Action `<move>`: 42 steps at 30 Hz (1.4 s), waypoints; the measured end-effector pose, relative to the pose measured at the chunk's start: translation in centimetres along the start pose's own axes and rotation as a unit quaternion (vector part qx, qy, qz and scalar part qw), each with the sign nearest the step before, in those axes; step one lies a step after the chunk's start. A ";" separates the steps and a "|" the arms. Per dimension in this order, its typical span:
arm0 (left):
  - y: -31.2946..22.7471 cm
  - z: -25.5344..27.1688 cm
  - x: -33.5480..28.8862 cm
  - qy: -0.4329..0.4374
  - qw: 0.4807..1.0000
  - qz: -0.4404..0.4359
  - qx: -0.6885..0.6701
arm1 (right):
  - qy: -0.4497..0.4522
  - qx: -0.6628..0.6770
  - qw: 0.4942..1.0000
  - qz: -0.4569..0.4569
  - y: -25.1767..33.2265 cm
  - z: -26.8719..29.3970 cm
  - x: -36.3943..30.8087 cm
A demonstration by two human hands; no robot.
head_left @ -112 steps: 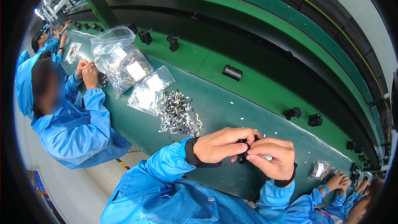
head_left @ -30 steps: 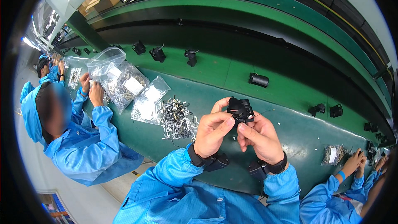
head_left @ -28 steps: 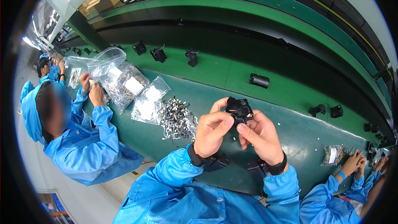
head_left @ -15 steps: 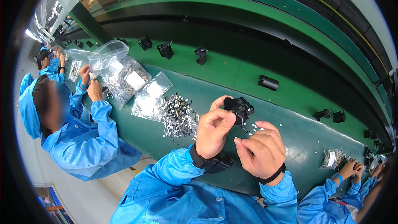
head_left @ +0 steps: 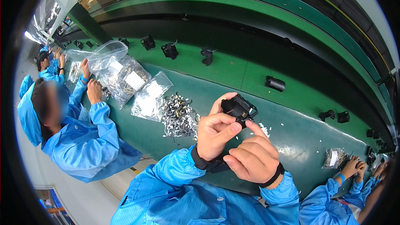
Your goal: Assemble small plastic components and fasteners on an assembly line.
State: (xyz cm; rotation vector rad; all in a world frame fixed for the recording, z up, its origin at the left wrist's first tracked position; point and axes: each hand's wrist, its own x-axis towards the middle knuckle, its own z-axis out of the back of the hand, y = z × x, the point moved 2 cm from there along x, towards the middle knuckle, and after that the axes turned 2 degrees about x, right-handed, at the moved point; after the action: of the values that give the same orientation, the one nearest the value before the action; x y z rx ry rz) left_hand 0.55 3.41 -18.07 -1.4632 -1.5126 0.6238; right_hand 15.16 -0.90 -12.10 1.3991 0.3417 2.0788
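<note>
My left hand [head_left: 214, 135] grips a small black plastic housing [head_left: 238, 107], raised above the green table, with the thumb and fingers along its near side. The housing is tilted, so its hollow side and a frame-like edge show. My right hand [head_left: 259, 156] touches the lower edge of the housing with its stretched index finger. Its thumb is apart from that finger, the others are loosely curled, and I see nothing held in it. To the left of my hands lies a pile of short black and white cables with connectors [head_left: 179, 116]. Small white pieces [head_left: 265, 131] lie behind my right hand.
Clear plastic bags [head_left: 125, 79] of parts with white labels lie at the left, near a co-worker in blue [head_left: 83, 141]. More black housings [head_left: 275, 83] rest on the green strip [head_left: 233, 73] beyond the table. At the right, other workers' hands [head_left: 352, 168] are near a small bag [head_left: 332, 158].
My left hand has turned the housing, showing its hollow side. My right hand has moved up and left, bringing its index finger onto the housing. The housings on the green strip have shifted slightly right.
</note>
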 end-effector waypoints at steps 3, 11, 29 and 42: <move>0.0 -0.3 0.0 0.002 1.000 -0.003 0.000 | -0.003 0.003 1.000 -0.002 0.0 0.3 0.0; -0.4 0.2 0.0 0.018 1.000 0.005 0.024 | -0.009 -0.007 1.000 0.001 -0.2 0.1 0.0; -1.0 -0.4 0.0 0.014 0.998 0.055 0.011 | -0.010 -0.078 0.995 0.061 -0.4 -1.5 -0.7; -3.0 -0.5 0.3 0.053 0.980 -0.022 0.191 | 0.012 -0.098 0.994 0.036 0.6 -0.5 0.1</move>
State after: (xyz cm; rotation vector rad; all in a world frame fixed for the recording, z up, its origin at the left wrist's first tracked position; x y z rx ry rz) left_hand -0.45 3.06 -15.18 -1.1480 -1.2566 0.7505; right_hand 14.50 -1.29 -11.93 1.2869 0.0947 2.1256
